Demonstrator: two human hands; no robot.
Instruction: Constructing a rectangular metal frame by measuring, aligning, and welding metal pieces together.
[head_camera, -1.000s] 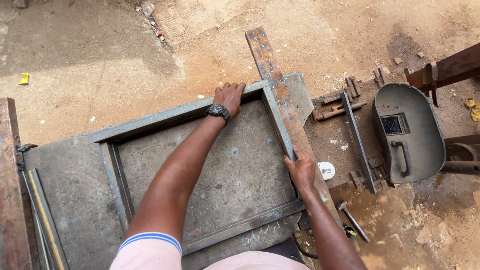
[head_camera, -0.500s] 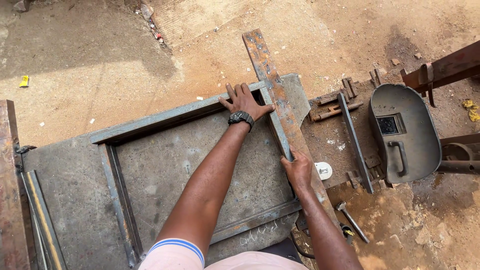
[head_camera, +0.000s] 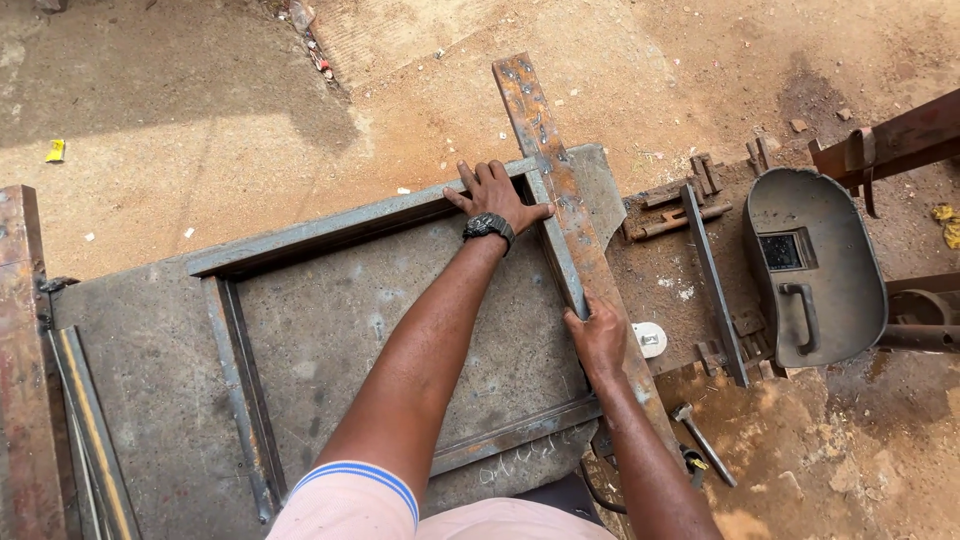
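On the grey steel table (head_camera: 150, 370) lies a rectangular frame (head_camera: 330, 228) of dull angle iron, its four bars laid corner to corner and scuffed with chalk and scale. Along its right side runs a long flat bar (head_camera: 545, 150), rust-brown and pitted, which sticks out past the far edge of the table over the dirt.

At the far right corner of the frame the left hand (head_camera: 497, 197) lies flat with fingers spread, pressing down where the far bar meets the right bar; it clasps nothing, and a dark wristwatch (head_camera: 487, 229) sits on that wrist. Nearer the person, the right hand (head_camera: 600, 335) curls over the right bar of the frame beside the rusty bar, gripping its edge. Both forearms stretch forward from a pale sleeve with a blue band.

Right of the table, on a lower rusty plate, lie short steel offcuts (head_camera: 680, 215) and a slim bar (head_camera: 712, 285). Beside them rests a grey welding shield (head_camera: 815, 265), inside up, with its handle and dark window showing. A small white disc (head_camera: 649, 339) lies just beside the right hand, and a hammer (head_camera: 703, 443) lies on the sandy red ground below.
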